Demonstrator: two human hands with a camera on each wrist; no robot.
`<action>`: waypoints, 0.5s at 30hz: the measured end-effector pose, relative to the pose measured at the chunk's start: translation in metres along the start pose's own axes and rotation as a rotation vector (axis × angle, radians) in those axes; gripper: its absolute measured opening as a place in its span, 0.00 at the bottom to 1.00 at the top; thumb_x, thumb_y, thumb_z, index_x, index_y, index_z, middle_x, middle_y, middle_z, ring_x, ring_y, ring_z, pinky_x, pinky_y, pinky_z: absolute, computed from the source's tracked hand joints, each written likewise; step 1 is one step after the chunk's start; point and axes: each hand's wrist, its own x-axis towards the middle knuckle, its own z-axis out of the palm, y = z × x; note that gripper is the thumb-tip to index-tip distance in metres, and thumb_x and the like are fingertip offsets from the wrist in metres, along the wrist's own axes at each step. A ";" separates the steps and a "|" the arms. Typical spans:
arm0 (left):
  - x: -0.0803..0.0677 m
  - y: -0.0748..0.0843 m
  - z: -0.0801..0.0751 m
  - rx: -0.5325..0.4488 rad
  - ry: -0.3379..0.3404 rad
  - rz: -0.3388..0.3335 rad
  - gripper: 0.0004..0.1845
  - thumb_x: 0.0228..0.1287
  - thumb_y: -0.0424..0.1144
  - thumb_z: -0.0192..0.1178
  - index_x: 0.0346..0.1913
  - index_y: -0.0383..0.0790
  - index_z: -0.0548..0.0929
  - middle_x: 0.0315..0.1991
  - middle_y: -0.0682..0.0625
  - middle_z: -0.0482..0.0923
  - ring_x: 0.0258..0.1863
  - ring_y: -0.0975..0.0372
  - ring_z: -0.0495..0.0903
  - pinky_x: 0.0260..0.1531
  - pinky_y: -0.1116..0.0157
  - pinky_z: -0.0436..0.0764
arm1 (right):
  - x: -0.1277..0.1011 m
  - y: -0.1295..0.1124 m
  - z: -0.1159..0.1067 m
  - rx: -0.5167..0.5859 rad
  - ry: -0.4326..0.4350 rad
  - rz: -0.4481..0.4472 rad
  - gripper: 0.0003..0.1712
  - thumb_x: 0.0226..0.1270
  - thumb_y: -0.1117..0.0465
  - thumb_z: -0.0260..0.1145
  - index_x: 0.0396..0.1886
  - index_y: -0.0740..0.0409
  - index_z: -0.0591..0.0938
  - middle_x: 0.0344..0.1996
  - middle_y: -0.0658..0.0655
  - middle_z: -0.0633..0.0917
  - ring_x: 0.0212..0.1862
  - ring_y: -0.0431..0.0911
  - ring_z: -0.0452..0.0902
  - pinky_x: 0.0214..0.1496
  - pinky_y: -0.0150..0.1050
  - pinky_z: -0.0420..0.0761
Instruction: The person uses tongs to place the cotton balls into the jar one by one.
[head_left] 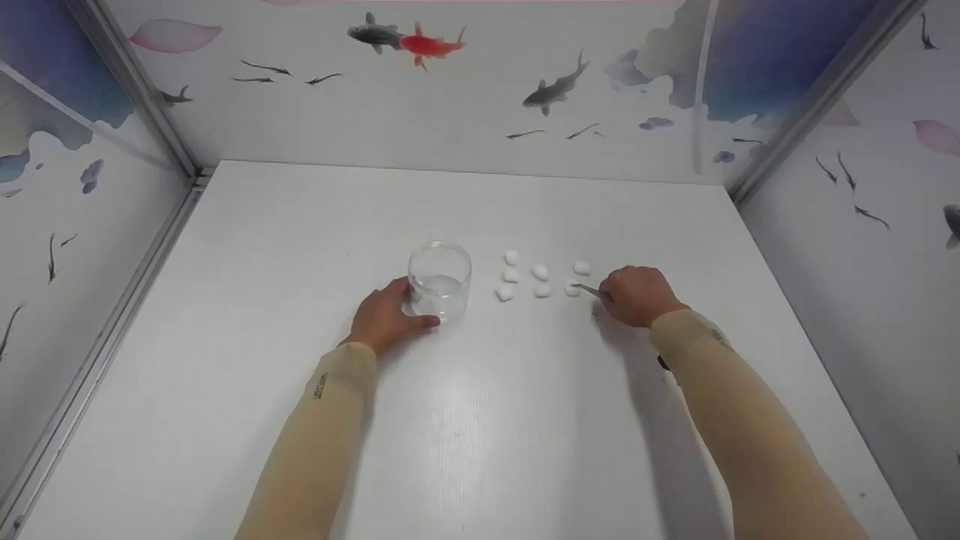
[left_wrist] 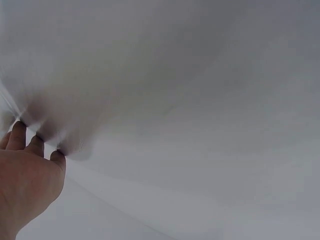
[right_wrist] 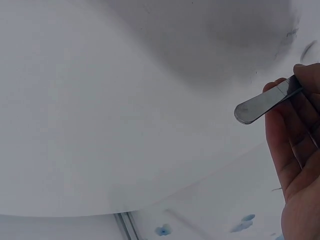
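A clear glass jar stands upright near the middle of the white table. My left hand grips its base from the left, thumb in front. To the jar's right lie several white cotton balls in loose rows. My right hand pinches metal tweezers, whose tips reach the nearest cotton ball. The right wrist view shows the tweezers' flat rear end sticking out past my right hand. In the left wrist view my left hand appears blurred, and the jar cannot be made out.
Wall panels printed with fish enclose the table at the back and on both sides. Metal corner posts stand at the back corners. Bare white tabletop stretches in front of and behind the jar.
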 end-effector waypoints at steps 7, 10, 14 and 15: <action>0.001 -0.001 0.001 0.000 0.001 0.003 0.53 0.49 0.63 0.74 0.74 0.41 0.66 0.68 0.44 0.70 0.70 0.46 0.64 0.72 0.48 0.60 | 0.000 0.002 0.000 -0.033 0.026 -0.012 0.10 0.64 0.68 0.63 0.29 0.59 0.90 0.22 0.54 0.84 0.20 0.46 0.71 0.23 0.47 0.80; 0.002 -0.002 0.002 0.004 0.003 0.002 0.52 0.50 0.63 0.74 0.74 0.41 0.65 0.69 0.44 0.70 0.70 0.46 0.64 0.73 0.48 0.58 | 0.000 0.003 -0.002 -0.040 0.033 -0.002 0.10 0.64 0.67 0.63 0.30 0.59 0.90 0.23 0.54 0.85 0.20 0.46 0.72 0.23 0.47 0.81; 0.002 -0.002 0.002 0.004 0.007 -0.001 0.52 0.50 0.62 0.74 0.74 0.42 0.65 0.69 0.45 0.70 0.70 0.47 0.64 0.73 0.48 0.57 | 0.001 0.004 -0.007 -0.044 0.042 0.002 0.09 0.65 0.66 0.64 0.30 0.59 0.90 0.24 0.54 0.86 0.21 0.46 0.73 0.24 0.47 0.82; 0.001 -0.002 0.002 0.002 0.006 -0.001 0.52 0.50 0.62 0.74 0.74 0.42 0.65 0.69 0.45 0.70 0.70 0.47 0.64 0.73 0.48 0.57 | 0.001 0.004 -0.008 -0.042 0.045 0.002 0.09 0.65 0.66 0.64 0.30 0.59 0.90 0.24 0.54 0.86 0.21 0.46 0.74 0.24 0.47 0.82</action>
